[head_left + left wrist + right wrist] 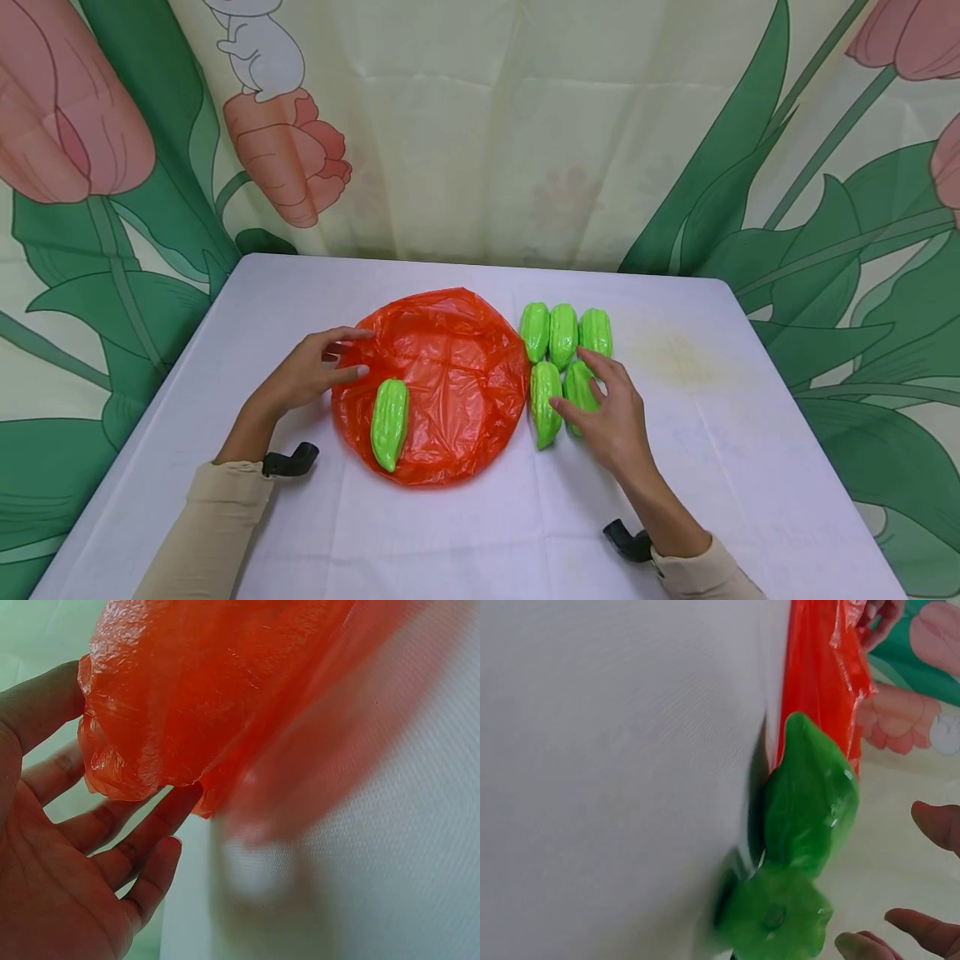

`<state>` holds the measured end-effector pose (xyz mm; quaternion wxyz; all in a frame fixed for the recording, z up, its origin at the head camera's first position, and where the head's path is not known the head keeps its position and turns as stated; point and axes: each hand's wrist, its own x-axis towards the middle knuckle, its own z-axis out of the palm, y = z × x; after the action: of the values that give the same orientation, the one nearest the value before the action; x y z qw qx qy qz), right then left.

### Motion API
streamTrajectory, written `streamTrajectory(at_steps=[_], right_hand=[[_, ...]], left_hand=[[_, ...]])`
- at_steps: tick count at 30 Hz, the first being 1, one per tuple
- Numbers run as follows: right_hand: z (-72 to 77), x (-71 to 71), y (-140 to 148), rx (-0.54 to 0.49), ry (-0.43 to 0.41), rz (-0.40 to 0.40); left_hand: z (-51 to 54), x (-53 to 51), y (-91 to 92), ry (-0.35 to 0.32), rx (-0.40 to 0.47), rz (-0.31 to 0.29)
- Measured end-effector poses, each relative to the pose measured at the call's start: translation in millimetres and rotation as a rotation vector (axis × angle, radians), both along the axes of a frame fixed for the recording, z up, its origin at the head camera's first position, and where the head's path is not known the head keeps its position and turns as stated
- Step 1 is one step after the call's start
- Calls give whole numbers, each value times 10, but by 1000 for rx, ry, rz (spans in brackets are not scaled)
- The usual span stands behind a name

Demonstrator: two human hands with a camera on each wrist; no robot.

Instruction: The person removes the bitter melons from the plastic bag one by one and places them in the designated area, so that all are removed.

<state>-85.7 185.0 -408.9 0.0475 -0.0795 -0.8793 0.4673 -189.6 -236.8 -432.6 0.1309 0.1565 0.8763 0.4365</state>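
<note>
A round spread of thin red plastic film (457, 392) lies on the table, with one green ridged gourd (389, 425) on its left part. My left hand (315, 367) is at the film's left rim, its thumb and fingers apart; in the left wrist view the fingers (154, 825) reach the film's crinkled edge. To the right, several more green ridged gourds stand close together in two rows. My right hand (611, 408) is spread over the front right gourd (579, 392), partly hiding it. In the right wrist view, a gap separates the fingertips from the nearest gourd (776, 915).
A white cloth covers the table (442, 542). Behind it hangs a curtain (510, 133) printed with tulips, leaves and a rabbit on a carrot. The back gourds (564, 336) touch or nearly touch one another beside the film's right rim. Black wrist pieces (291, 460) show below both hands.
</note>
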Motion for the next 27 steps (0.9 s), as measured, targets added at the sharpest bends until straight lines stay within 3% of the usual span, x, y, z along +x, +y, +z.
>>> streamTrajectory(at_steps=[12,27], right_hand=[[16,-5,-356,-75,69,98],[7,-22,-704,-106,66,172]], left_hand=[[14,0,-1,-7,-7,5],[-8,2,-12,-16,-7,16]])
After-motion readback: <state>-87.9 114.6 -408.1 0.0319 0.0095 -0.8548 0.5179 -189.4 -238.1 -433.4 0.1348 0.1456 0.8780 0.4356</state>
